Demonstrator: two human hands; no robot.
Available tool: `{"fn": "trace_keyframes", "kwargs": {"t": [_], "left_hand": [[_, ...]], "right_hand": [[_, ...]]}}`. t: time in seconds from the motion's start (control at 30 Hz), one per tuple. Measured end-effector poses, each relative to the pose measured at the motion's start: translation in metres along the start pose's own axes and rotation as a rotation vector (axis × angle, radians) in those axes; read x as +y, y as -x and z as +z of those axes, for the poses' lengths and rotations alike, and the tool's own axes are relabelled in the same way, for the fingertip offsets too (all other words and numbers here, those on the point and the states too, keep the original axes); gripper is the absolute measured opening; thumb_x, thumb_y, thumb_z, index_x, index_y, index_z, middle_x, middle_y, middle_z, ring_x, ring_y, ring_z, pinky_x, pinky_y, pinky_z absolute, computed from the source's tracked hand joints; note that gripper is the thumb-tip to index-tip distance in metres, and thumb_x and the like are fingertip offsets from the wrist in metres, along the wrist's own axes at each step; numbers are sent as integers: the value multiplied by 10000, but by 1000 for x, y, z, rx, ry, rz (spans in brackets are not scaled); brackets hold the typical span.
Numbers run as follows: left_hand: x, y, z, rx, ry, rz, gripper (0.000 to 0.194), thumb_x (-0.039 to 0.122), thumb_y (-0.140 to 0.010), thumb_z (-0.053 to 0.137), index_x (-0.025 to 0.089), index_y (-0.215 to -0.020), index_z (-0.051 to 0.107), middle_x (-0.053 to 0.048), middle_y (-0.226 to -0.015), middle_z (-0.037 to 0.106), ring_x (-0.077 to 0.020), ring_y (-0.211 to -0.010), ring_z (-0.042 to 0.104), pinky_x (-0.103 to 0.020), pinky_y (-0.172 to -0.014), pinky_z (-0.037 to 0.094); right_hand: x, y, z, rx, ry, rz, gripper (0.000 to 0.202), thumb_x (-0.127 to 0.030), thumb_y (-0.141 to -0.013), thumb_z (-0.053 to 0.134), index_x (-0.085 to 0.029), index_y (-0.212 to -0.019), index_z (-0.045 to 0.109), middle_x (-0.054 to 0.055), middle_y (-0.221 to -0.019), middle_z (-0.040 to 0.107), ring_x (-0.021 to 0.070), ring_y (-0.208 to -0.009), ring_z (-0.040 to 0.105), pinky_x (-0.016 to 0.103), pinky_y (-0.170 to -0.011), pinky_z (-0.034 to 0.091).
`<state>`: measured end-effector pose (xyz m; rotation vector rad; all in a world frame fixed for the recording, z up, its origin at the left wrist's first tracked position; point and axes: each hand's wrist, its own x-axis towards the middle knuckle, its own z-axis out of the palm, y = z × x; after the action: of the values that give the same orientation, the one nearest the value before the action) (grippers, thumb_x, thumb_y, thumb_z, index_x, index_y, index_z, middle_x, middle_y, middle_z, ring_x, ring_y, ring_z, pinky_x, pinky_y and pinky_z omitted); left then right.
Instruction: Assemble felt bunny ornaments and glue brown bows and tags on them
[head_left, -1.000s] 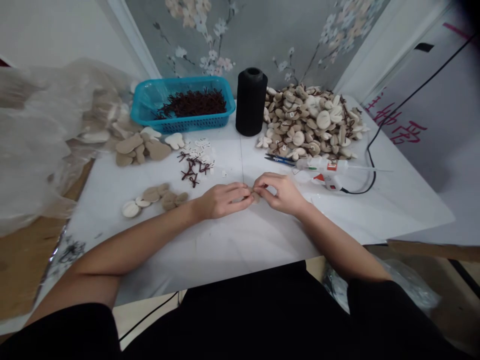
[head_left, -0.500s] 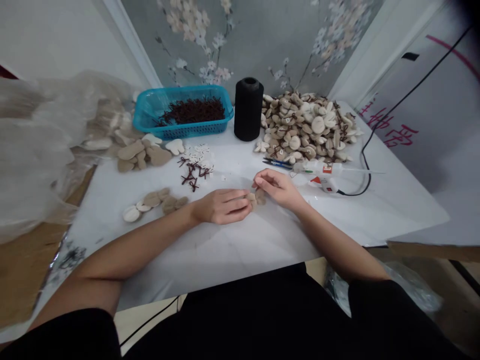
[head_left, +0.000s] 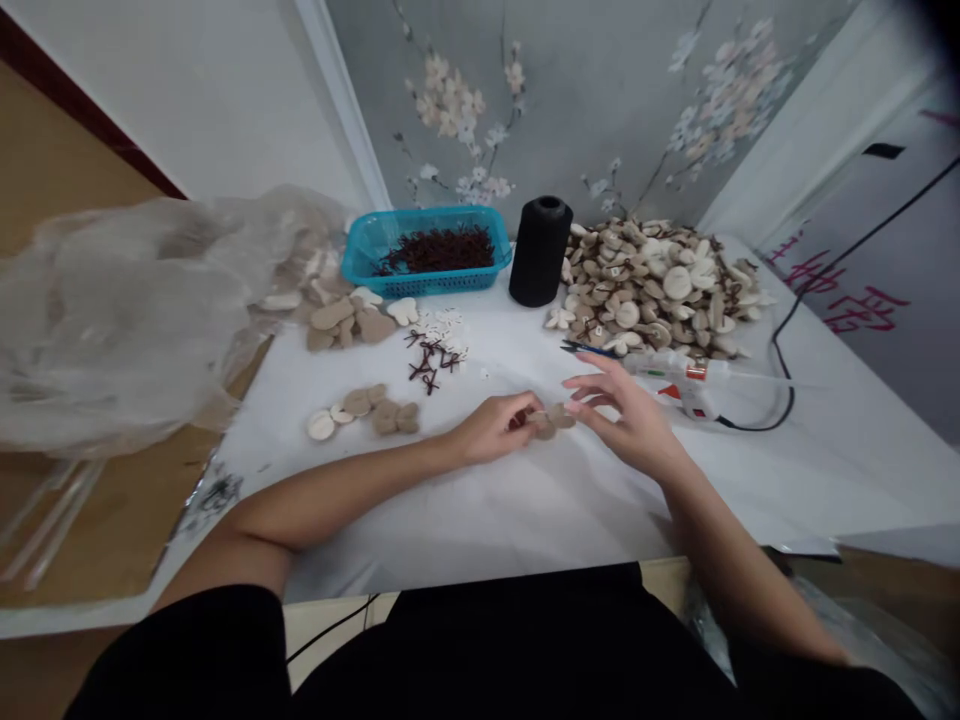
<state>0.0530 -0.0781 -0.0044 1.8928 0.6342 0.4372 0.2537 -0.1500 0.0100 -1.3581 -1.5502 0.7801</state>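
Note:
My left hand (head_left: 499, 425) is closed in a pinch on a small beige padded fabric piece (head_left: 553, 422) with rounded lobes, just above the white table. Its left end is hidden by my fingers. My right hand (head_left: 619, 410) is on the other side with fingers spread; its thumb tip is close to the piece, and whether they touch I cannot tell. To the left lie several beige and white padded pieces (head_left: 386, 415). Dark brown cord bows (head_left: 429, 362) and small white tags (head_left: 444, 328) are scattered beyond my left hand.
A blue basket (head_left: 424, 287) of brown bows stands at the back beside a black thread cone (head_left: 540, 252). A large heap of padded pieces (head_left: 660, 285) fills the back right. Blue-handled snips (head_left: 592, 347) and a corded glue gun (head_left: 686, 385) lie before it. Plastic bagging (head_left: 135, 320) covers the left.
My right hand has drawn back to the right and its fingers have spread. My left hand has turned and now pinches the beige piece. The whole view has shifted.

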Motion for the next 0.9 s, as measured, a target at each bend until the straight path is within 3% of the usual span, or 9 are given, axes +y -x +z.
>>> {"fn": "trace_keyframes", "kwargs": {"t": [0.13, 0.2, 0.27, 0.33, 0.43, 0.47, 0.63, 0.7, 0.9], "left_hand": [[-13, -10, -3, 44, 365, -194, 252, 358, -765, 658, 157, -911, 616, -42, -835, 678, -132, -693, 647, -269, -662, 544], [-17, -16, -4, 115, 518, -258, 259, 305, -727, 701, 147, -918, 627, -57, -889, 697, -155, -803, 670, -301, -762, 560], [-18, -20, -5, 190, 594, -301, 244, 257, -704, 720, 143, -897, 624, -56, -899, 706, -156, -858, 673, -304, -827, 552], [-16, -20, -6, 225, 603, -341, 244, 253, -694, 735, 146, -872, 606, -47, -855, 714, -151, -849, 680, -302, -843, 549], [-12, -19, -6, 208, 580, -383, 287, 326, -690, 750, 146, -833, 579, -41, -782, 715, -161, -814, 692, -326, -826, 561], [-11, -18, -6, 200, 573, -387, 305, 356, -684, 751, 145, -812, 572, -40, -763, 713, -166, -803, 694, -334, -819, 565], [-13, -16, -5, 206, 558, -371, 372, 431, -664, 749, 151, -735, 516, -34, -729, 707, -179, -792, 700, -338, -797, 573], [-15, -16, -4, 214, 553, -343, 392, 451, -673, 735, 158, -717, 478, -31, -726, 704, -186, -805, 700, -342, -798, 570], [-22, -16, 1, 197, 486, -306, 378, 470, -718, 689, 172, -723, 458, -29, -711, 698, -205, -840, 698, -364, -811, 560]], "right_hand": [[31, 43, -31, 882, 188, 15, 410, -445, -765, 642, -230, -1031, 416, 28, -906, 512, 155, -780, 547, 314, -702, 479], [55, 60, -51, 1133, 264, 139, 537, -490, -718, 669, -219, -1078, 376, 41, -951, 494, 157, -790, 525, 317, -704, 465], [75, 63, -73, 1095, 372, 300, 707, -547, -613, 723, -183, -1119, 389, 95, -1046, 491, 187, -838, 519, 341, -712, 459], [87, 53, -90, 915, 558, 350, 760, -583, -531, 748, -148, -1088, 469, 127, -1058, 511, 231, -891, 510, 384, -764, 440], [88, 27, -101, 505, 736, 286, 496, -588, -595, 696, -152, -808, 595, 89, -809, 579, 243, -808, 519, 388, -739, 417], [86, 20, -100, 440, 744, 270, 442, -586, -630, 670, -159, -712, 591, 72, -721, 571, 226, -737, 517, 366, -692, 415], [64, 19, -63, 479, 504, 260, 440, -554, -769, 549, -184, -532, 521, 36, -534, 543, 175, -554, 511, 294, -541, 401], [55, 23, -43, 480, 432, 253, 423, -538, -739, 592, -185, -518, 515, 39, -537, 573, 182, -552, 541, 287, -528, 410], [45, 22, -12, 312, 516, 227, 327, -440, -712, 613, -180, -529, 537, 45, -542, 620, 193, -527, 579, 282, -511, 412]]}}
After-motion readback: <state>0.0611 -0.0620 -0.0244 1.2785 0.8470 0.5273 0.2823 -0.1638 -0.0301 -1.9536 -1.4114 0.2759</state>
